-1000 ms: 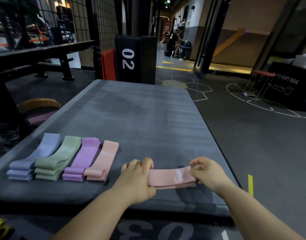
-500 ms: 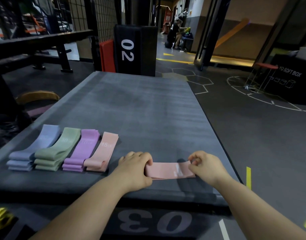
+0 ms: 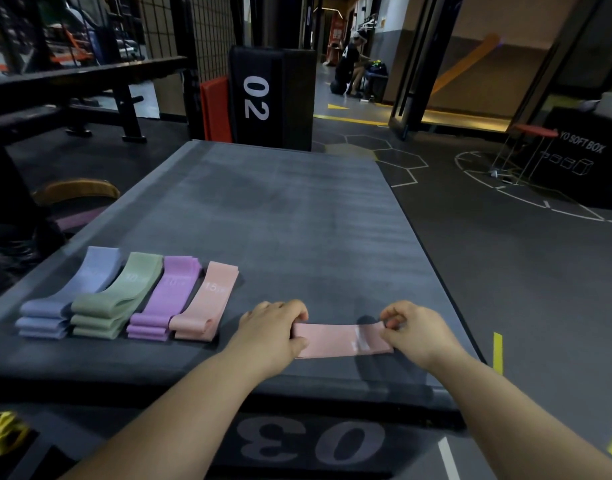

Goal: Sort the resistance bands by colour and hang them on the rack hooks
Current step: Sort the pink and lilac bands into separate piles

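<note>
Left hand [image 3: 275, 329] & right hand [image 3: 413, 329] pinch flat pink fabric resistance band [image 3: 335, 341] by its ends; keep edges square, then stack on pink pile [image 3: 204, 306].

Pink band [image 3: 332, 341] flat crosswise near the mat's [image 3: 297, 220] front — folded blue [image 3: 68, 296], green [image 3: 120, 299], purple [image 3: 169, 299], pink stacks [image 3: 207, 303] leftward.

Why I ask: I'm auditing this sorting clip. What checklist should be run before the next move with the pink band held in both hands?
1. Left hand grips one end of the pink band: ok.
2. Right hand pinches the other end: ok.
3. Band lies flat on the mat: ok.
4. Matching pink pile lies beside the purple pile: ok.
5. Blue pile and green pile each hold one colour: ok.
6. Rack hooks located: cannot tell, none in view.
</note>
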{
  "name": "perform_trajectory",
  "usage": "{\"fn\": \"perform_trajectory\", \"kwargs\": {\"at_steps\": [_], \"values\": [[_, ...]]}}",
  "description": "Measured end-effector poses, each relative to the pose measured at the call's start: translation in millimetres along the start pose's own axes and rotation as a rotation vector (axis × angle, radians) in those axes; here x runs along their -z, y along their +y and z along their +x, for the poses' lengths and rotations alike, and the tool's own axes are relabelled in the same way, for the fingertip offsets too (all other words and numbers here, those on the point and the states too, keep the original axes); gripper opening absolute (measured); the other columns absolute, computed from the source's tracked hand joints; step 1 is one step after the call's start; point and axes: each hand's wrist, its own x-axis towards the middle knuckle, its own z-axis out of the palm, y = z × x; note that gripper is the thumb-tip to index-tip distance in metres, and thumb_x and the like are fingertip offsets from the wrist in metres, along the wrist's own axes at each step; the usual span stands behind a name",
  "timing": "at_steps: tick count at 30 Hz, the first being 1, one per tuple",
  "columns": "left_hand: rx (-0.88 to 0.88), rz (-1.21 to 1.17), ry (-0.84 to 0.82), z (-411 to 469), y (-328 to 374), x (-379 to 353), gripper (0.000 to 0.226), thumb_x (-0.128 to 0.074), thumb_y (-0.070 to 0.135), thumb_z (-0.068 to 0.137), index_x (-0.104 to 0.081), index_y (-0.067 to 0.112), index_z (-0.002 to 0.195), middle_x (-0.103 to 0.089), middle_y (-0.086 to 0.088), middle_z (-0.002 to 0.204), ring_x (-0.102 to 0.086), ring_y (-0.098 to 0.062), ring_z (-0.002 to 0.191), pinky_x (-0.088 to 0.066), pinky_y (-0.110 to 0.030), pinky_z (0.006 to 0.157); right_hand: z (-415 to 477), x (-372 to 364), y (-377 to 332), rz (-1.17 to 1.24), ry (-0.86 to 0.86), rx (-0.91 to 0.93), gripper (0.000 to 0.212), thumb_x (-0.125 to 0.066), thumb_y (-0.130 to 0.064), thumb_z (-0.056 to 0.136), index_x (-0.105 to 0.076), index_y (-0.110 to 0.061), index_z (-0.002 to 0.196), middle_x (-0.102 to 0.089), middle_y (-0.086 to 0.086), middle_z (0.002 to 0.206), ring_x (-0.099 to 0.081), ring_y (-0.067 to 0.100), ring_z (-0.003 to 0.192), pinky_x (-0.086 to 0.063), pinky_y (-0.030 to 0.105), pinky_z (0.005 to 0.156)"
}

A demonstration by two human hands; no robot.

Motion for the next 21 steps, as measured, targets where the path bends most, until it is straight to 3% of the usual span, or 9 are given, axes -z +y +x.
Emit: {"fn": "perform_trajectory", "kwargs": {"at_steps": [6,14,18,21], "values": [[0.074,0.009,0.025,1.7,-0.1,-1.1,0.041,-0.065,0.043,0.082,-0.05,0.032,0.119,-0.055,0.014,0.119,-0.045,-0.014,0.115,-0.039,-0.03,0.096,1.1,-1.0,0.0,-0.047,-0.009,0.0,0.028,-0.062,-0.019,0.087,-0.065,-0.022,0.115,-0.062,-0.01,0.092,-0.057,0.009,0.089,-0.041,0.017,0.078],[0.152,0.044,0.012,3.0,3.2,-0.4,0.025,-0.065,0.044,0.079,-0.061,0.03,0.1,-0.062,0.01,0.104,-0.055,-0.018,0.104,-0.047,-0.031,0.088,3.9,-3.9,1.2,-0.026,0.005,-0.034,0.031,-0.057,-0.015,0.087,-0.068,-0.019,0.116,-0.069,-0.006,0.095,-0.063,0.013,0.095,-0.046,0.02,0.078],[0.156,0.01,0.019,2.4,4.2,1.2,0.02,-0.066,0.042,0.08,-0.054,0.032,0.091,-0.059,0.011,0.102,-0.054,-0.016,0.101,-0.045,-0.03,0.082,3.4,-3.8,0.5,-0.026,0.0,-0.036,0.032,-0.056,-0.016,0.088,-0.068,-0.019,0.118,-0.071,-0.004,0.104,-0.064,0.013,0.094,-0.046,0.02,0.078],[0.14,-0.021,0.022,1.2,6.7,1.9,0.022,-0.066,0.038,0.08,-0.046,0.031,0.089,-0.059,0.012,0.096,-0.054,-0.016,0.095,-0.041,-0.029,0.073,2.0,-1.9,-0.5,-0.028,-0.013,-0.046,0.025,-0.058,-0.016,0.088,-0.07,-0.023,0.109,-0.07,-0.006,0.092,-0.064,0.012,0.087,-0.049,0.021,0.076]]}}
